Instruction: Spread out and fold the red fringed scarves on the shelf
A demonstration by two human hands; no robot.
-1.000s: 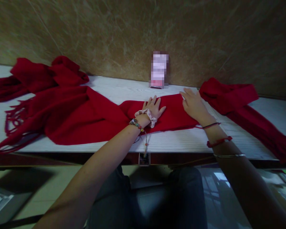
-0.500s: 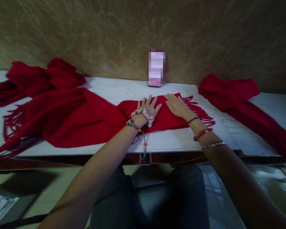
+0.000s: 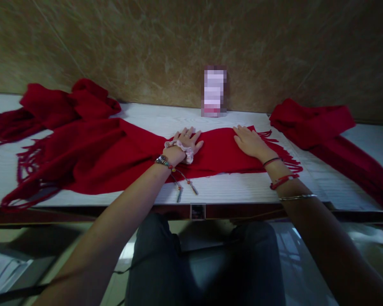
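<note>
Palms down and fingers spread, the left hand [image 3: 187, 142] and the right hand [image 3: 250, 142] press flat on a red scarf [image 3: 217, 151], the left at its gathered middle, the right near its right end. That scarf lies lengthwise along the white bench [image 3: 242, 187], smooth between the hands and loosely rumpled to the left, with fringe [image 3: 289, 159] fanned out past the right hand.

Toward the bench's back left, a second red scarf [image 3: 67, 104] sits bunched close behind the rumpled part; whether the two touch, I cannot tell. On the right, a third red scarf [image 3: 315, 125] lies folded at the back edge, its tail slanting toward the front right corner, just beside the fringe. A blurred upright rectangle [image 3: 214, 93] stands at the back edge against the brown wall [image 3: 147, 51], behind the space between the hands.

Bare white strips show behind the flat stretch and between its near side and the front edge. Cords [image 3: 188, 182] from the left wrist's beaded bracelet [image 3: 166, 162] trail over that front strip. A small pixelated square [image 3: 198, 211] marks the front edge, above the person's knees.
</note>
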